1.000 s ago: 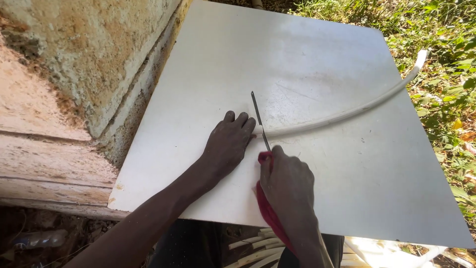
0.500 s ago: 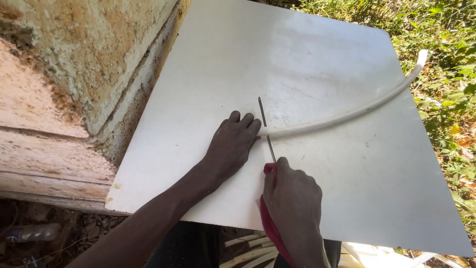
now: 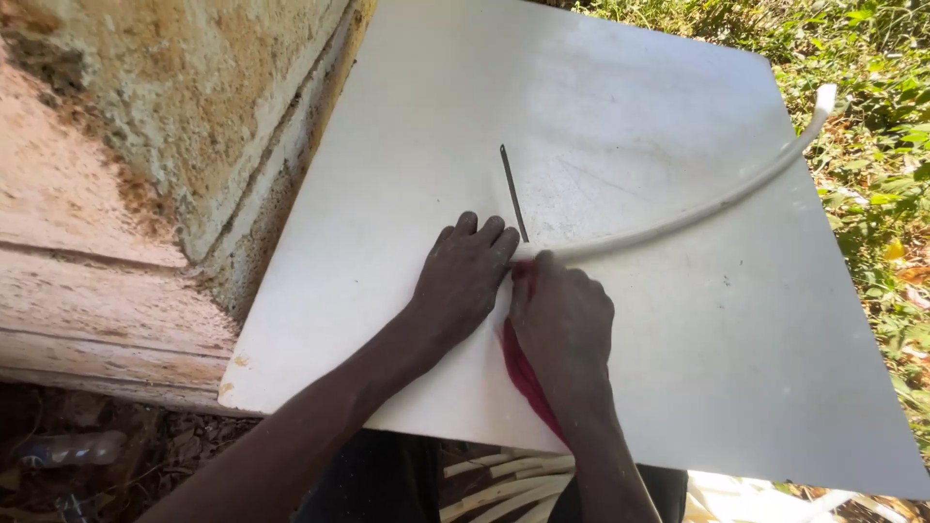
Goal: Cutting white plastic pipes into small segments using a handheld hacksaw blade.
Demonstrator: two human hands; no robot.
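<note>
A long, curved white pipe (image 3: 707, 205) lies across a white board (image 3: 407, 145), its far end past the board's right edge. My left hand (image 3: 465, 276) presses flat on the near end of the pipe. Right beside it, my right hand (image 3: 562, 324) grips the red cloth-wrapped handle (image 3: 523, 373) of a thin dark saw blade (image 3: 512, 192). The blade crosses the pipe between my two hands and sticks out beyond my left fingertips.
A rough plastered wall (image 3: 145, 145) runs along the board's left edge. Green plants (image 3: 872, 116) grow to the right. White curved strips (image 3: 494, 479) show under the board's near edge. Dirt and litter lie at the lower left.
My right hand has pushed the blade forward, so more of it now shows past my left fingers. The left hand stays pressed on the pipe.
</note>
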